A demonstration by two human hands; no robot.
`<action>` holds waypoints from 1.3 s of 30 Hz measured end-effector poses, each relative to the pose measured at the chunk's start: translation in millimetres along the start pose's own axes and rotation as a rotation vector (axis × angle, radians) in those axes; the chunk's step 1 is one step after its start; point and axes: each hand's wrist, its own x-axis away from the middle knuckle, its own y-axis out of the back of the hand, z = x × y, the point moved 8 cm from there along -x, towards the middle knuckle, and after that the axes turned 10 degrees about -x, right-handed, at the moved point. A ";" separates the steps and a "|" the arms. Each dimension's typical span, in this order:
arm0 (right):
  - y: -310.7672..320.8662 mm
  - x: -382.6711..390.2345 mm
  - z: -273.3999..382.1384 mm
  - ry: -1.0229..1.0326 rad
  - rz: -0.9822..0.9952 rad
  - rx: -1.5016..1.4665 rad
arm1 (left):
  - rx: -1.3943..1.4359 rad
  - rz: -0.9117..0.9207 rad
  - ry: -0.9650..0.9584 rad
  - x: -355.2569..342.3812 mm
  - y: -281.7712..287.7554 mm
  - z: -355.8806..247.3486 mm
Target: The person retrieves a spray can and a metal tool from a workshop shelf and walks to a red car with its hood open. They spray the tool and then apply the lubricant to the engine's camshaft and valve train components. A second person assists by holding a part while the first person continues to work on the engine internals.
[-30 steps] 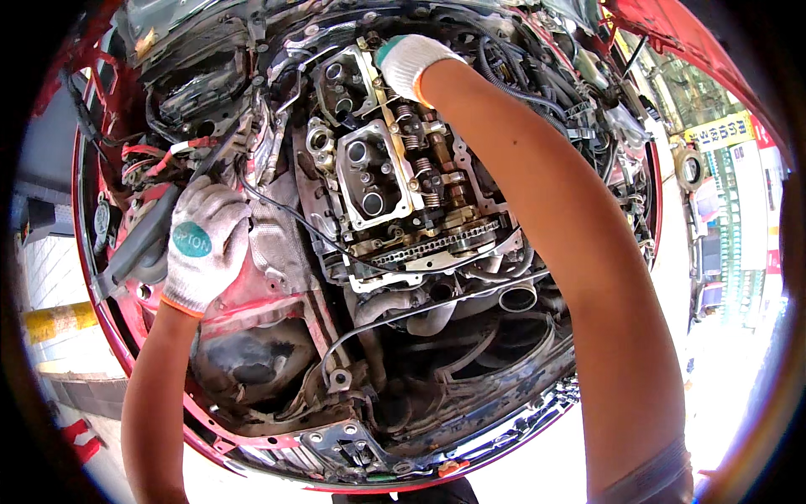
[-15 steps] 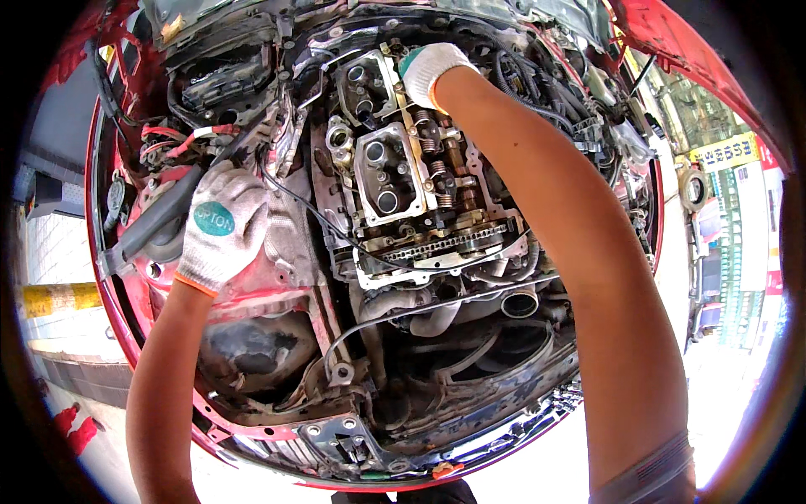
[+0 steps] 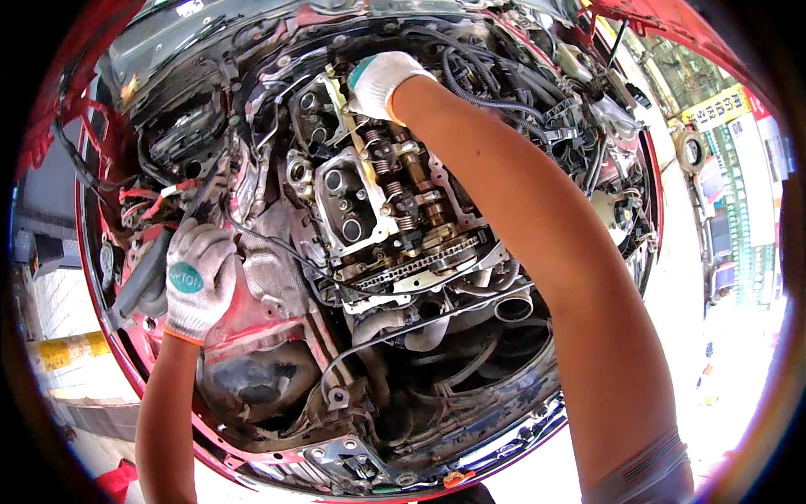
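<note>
Bare metal, oily and grey: I see the cylinder head (image 3: pixel 395 210) uncovered (springs and chain exposed) mid engine bay (image 3: pixel 277 403). My right hand (image 3: pixel 379 82), gloved, presses its far end, fingers curled; whether they grip I cannot tell. Left hand (image 3: pixel 195 277) rests spread on the bay's left edge.

Both hands wore white knit gloves: the left hand (image 3: pixel 197 273) had an orange cuff and teal oval patch, resting on red bodywork (image 3: pixel 252 323); beside the right hand (image 3: pixel 378 82), the engine (image 3: pixel 378 210) was grey metal.
</note>
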 end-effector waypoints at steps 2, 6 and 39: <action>-0.4 2.5 1.8 0.056 -0.035 0.005 | -0.019 0.005 -0.009 -2.3 -0.4 -1.4; -6.5 -0.5 12.2 0.159 -0.006 0.036 | -0.041 0.044 -0.012 -4.2 -1.6 -2.2; -13.4 -11.4 1.1 0.213 -0.036 0.044 | -0.027 -0.027 0.017 -6.7 -3.6 0.3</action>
